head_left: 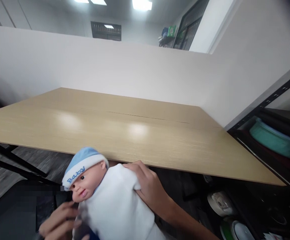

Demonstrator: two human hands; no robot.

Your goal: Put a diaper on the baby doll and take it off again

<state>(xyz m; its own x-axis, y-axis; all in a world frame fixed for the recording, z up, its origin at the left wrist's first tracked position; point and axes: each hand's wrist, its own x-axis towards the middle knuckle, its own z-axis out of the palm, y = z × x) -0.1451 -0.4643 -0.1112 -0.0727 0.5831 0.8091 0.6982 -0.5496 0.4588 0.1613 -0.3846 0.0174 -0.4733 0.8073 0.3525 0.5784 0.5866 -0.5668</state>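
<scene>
Nearest of all, low in the head view: left hand [58, 221], blurred, fingers curled in under the near side of a baby doll [110, 200], below its chin and against something dark at its front; grip looks closed on the doll, though blur hides the fingertips. Just right of that hand, the doll itself, held in the air between both hands, in front of and below the near edge of the wooden table [125, 130], tilted with its head to the upper left and body running down to the lower right. On the head, a blue and white cap [81, 163] with "Baby" stitched on the band; face turned toward the camera. Around the body, a white cloth [117, 206], covering it from shoulders to the bottom edge of the view. Further right, right hand [147, 186], palm down, fingers spread flat over the doll's far shoulder and pressing the cloth, forearm running off to the lower right. Beyond the doll, bare tabletop backed by a white partition wall [110, 66]. At far right, a dark metal shelf [280, 96] with a teal basin [272, 140] on one level and pale round dishes [220, 201] lower down, near the floor.
</scene>
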